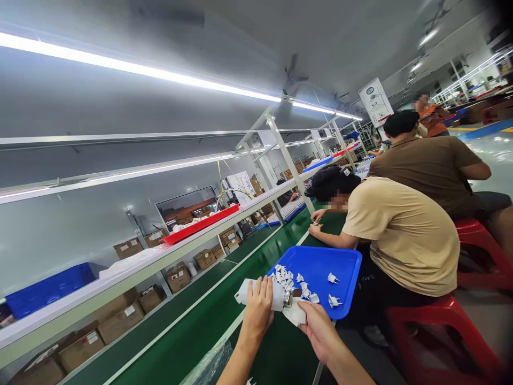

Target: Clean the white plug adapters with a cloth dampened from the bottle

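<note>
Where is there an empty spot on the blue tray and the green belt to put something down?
The blue tray is bare along its far side, toward the seated person. Its near left corner is crowded with small white plug parts, beside the left hand and right hand. The green belt left of the tray is bare.

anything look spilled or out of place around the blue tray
Nothing stands out. The white plug parts lie loose inside the blue tray. The left hand holds a white bottle; the right hand holds a white piece.
</note>
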The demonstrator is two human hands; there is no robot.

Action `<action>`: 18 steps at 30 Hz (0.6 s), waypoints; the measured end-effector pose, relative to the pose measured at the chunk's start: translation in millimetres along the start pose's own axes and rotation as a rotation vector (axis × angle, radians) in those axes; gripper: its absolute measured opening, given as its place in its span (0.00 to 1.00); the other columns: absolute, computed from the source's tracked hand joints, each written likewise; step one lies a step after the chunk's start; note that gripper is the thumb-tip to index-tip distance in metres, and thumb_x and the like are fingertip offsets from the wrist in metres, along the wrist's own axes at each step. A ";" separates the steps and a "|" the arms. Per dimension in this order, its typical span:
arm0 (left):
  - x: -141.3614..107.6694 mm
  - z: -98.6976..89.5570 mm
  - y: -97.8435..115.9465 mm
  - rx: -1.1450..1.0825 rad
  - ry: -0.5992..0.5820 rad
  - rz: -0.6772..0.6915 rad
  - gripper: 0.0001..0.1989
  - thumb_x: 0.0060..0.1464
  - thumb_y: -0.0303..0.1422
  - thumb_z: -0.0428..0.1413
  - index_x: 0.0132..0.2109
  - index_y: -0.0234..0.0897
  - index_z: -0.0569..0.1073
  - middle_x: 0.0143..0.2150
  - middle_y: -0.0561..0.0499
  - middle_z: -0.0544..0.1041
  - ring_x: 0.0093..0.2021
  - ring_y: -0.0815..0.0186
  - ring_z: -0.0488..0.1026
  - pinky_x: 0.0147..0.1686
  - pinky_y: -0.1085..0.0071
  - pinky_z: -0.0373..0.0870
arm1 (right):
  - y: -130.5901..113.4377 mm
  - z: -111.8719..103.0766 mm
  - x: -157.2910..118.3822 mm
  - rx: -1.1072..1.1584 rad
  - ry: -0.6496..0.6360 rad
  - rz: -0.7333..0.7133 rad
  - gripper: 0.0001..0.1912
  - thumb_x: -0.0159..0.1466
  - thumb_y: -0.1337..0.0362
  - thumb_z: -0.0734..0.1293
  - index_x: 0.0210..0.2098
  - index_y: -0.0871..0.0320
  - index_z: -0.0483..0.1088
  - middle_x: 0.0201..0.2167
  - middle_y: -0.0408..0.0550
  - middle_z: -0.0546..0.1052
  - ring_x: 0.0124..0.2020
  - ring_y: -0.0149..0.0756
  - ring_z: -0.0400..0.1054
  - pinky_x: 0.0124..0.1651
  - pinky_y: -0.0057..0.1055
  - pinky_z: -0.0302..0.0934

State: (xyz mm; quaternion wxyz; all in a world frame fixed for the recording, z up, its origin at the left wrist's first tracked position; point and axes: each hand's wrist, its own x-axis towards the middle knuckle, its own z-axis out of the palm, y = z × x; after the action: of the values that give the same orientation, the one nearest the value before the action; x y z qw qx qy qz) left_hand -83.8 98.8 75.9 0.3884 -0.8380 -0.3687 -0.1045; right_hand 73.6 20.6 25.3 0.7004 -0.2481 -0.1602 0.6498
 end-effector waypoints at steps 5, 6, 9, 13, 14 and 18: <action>-1.1 -0.1 1.7 -0.044 -0.029 -0.003 0.44 0.41 0.18 0.56 0.69 0.24 0.65 0.69 0.30 0.70 0.68 0.41 0.68 0.67 0.38 0.61 | 2.8 0.4 -1.7 0.019 0.014 0.013 0.12 0.71 0.60 0.69 0.51 0.60 0.73 0.49 0.50 0.78 0.45 0.39 0.76 0.46 0.40 0.74; -1.1 0.1 2.0 -0.057 -0.038 -0.003 0.44 0.41 0.18 0.57 0.69 0.23 0.65 0.69 0.29 0.70 0.68 0.41 0.68 0.67 0.38 0.61 | 3.2 0.0 -1.6 0.022 0.017 0.014 0.12 0.71 0.60 0.69 0.51 0.60 0.73 0.49 0.50 0.78 0.44 0.39 0.76 0.46 0.40 0.74; -0.3 1.3 2.8 -0.103 -0.060 -0.013 0.45 0.40 0.18 0.57 0.70 0.23 0.64 0.70 0.29 0.68 0.69 0.40 0.66 0.68 0.38 0.60 | 4.5 -2.5 0.9 0.036 0.028 0.011 0.11 0.71 0.61 0.69 0.49 0.60 0.74 0.48 0.49 0.78 0.44 0.38 0.76 0.45 0.39 0.74; 2.0 5.6 4.5 -0.192 -0.076 -0.047 0.47 0.39 0.17 0.57 0.71 0.28 0.63 0.71 0.31 0.67 0.70 0.41 0.65 0.69 0.38 0.57 | 8.1 -7.7 7.5 0.060 0.043 0.000 0.11 0.71 0.61 0.70 0.49 0.60 0.74 0.49 0.49 0.78 0.45 0.38 0.76 0.46 0.40 0.74; 2.2 7.2 4.9 -0.222 -0.078 -0.061 0.47 0.39 0.16 0.57 0.71 0.29 0.63 0.71 0.31 0.68 0.70 0.41 0.64 0.69 0.37 0.56 | 9.3 -8.9 9.0 0.066 0.044 -0.004 0.11 0.71 0.61 0.70 0.49 0.60 0.74 0.49 0.49 0.78 0.45 0.39 0.76 0.47 0.40 0.74; 0.8 16.2 6.0 -0.377 -0.061 -0.130 0.46 0.41 0.16 0.55 0.71 0.31 0.63 0.71 0.34 0.67 0.71 0.42 0.62 0.71 0.38 0.52 | 12.6 -11.4 13.2 0.086 0.062 -0.026 0.11 0.71 0.62 0.70 0.49 0.60 0.74 0.49 0.49 0.78 0.46 0.39 0.76 0.47 0.41 0.74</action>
State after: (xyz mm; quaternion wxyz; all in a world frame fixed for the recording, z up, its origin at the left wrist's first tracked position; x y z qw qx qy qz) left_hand -80.8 108.4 61.8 0.2057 -0.8732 -0.4074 -0.1710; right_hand 70.7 32.5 7.6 0.7233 -0.2355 -0.1137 0.6390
